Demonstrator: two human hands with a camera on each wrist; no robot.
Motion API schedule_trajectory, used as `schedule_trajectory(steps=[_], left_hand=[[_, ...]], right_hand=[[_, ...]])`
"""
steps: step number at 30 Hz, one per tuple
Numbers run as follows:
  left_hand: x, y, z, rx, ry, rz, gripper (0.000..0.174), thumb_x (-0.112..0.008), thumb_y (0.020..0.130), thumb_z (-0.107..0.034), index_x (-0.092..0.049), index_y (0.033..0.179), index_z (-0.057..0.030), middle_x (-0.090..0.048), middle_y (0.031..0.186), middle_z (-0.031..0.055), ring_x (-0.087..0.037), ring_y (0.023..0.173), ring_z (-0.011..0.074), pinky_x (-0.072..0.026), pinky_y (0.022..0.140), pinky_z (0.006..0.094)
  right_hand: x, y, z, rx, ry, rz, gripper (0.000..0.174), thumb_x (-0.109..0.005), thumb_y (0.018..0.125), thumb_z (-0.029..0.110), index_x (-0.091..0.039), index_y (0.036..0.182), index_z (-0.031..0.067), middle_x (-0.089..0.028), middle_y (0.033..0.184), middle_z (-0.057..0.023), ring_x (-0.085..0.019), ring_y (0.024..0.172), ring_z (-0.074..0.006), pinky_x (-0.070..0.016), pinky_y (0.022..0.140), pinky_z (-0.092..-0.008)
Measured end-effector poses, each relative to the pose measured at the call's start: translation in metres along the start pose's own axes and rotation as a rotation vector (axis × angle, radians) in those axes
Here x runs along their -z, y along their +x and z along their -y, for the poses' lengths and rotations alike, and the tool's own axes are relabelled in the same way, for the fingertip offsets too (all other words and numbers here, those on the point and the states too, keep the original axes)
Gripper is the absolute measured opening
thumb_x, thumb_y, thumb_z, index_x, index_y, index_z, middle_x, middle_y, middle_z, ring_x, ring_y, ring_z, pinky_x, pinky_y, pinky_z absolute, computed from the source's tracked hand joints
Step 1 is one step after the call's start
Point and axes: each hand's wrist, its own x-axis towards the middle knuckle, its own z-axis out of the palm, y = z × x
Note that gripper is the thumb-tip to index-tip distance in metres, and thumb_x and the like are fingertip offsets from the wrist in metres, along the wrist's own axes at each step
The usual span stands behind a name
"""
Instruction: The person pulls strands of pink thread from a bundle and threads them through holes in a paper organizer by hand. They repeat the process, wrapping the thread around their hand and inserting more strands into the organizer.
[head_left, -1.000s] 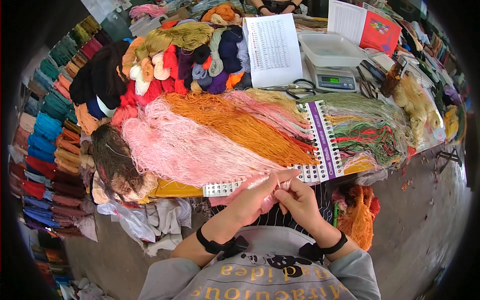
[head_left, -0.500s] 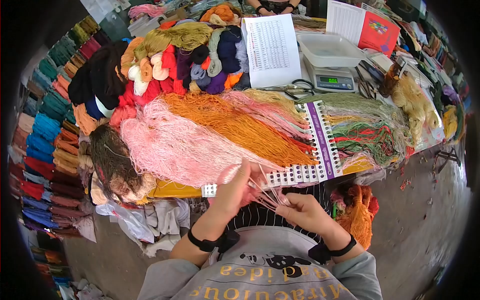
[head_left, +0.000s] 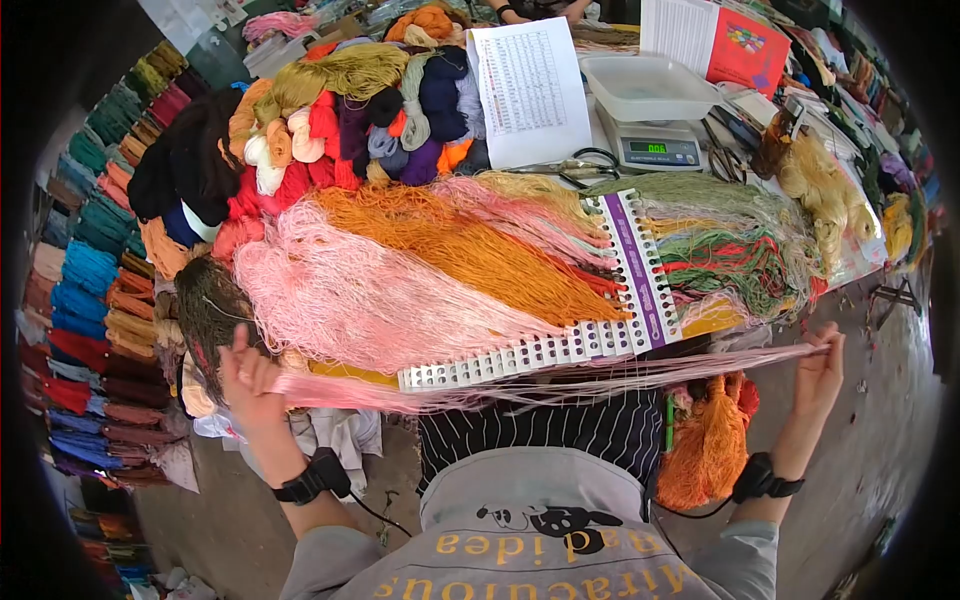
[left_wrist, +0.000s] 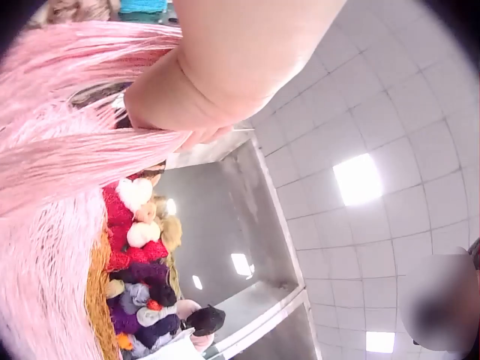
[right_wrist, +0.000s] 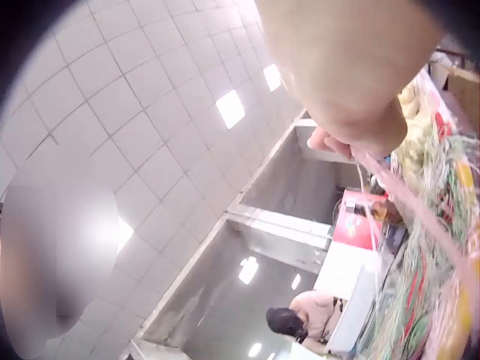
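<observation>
A hank of pale pink thread [head_left: 450, 399] stretches between both hands across the front of the body, just before the table edge. At its left end, the left hand [head_left: 252, 388] grips the thicker, gathered part; in the left wrist view this pink bundle [left_wrist: 90, 161] runs out from under the hand. Far to the right, the right hand [head_left: 822, 368] pinches the narrow end between thumb and fingers. Some strands sag loose below the line. Behind it, pink thread [head_left: 350, 285] and orange thread [head_left: 470, 255] fan out from white punched cards [head_left: 480, 368].
A purple-and-white punched card [head_left: 640, 270] lies on the table's right part. Behind are a digital scale [head_left: 655, 148] with a plastic tray [head_left: 650, 88], scissors [head_left: 590, 168], a printed sheet [head_left: 530, 95] and piled yarn skeins [head_left: 390, 120]. An orange hank [head_left: 705, 450] hangs below the table edge.
The hands were together in front of the body, working in the pink thread. They have moved wide apart, left and right, drawing the hank out lengthwise between them.
</observation>
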Motion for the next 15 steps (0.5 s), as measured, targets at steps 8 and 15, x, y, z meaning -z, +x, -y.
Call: schedule_trajectory(steps=[8, 15], left_hand=[[-0.104, -0.03, 0.059, -0.029, 0.182, 0.094, 0.035, -0.042, 0.097, -0.025, -0.05, 0.121, -0.0006, -0.051, 0.07, -0.0006, -0.031, 0.038, 0.0029, -0.0244, 0.033, 0.0186], [-0.156, -0.057, 0.216, 0.849, 0.376, 0.393, 0.045, -0.047, 0.093, -0.039, -0.046, 0.13, -0.0121, -0.058, 0.111, 0.0061, -0.047, 0.047, 0.0052, -0.0304, 0.031, 0.0165]], right_hand=[[-0.038, 0.002, -0.003, 0.215, -0.438, -0.117, 0.019, -0.052, 0.093, 0.018, -0.056, 0.103, 0.0017, -0.048, 0.072, 0.002, -0.038, 0.056, -0.0051, -0.031, 0.05, -0.019], [-0.114, -0.037, -0.151, -0.142, -1.059, 0.441, 0.011, -0.051, 0.089, 0.006, -0.053, 0.1, 0.0077, -0.054, 0.071, 0.0002, -0.051, 0.062, -0.0069, -0.0433, 0.055, -0.0218]])
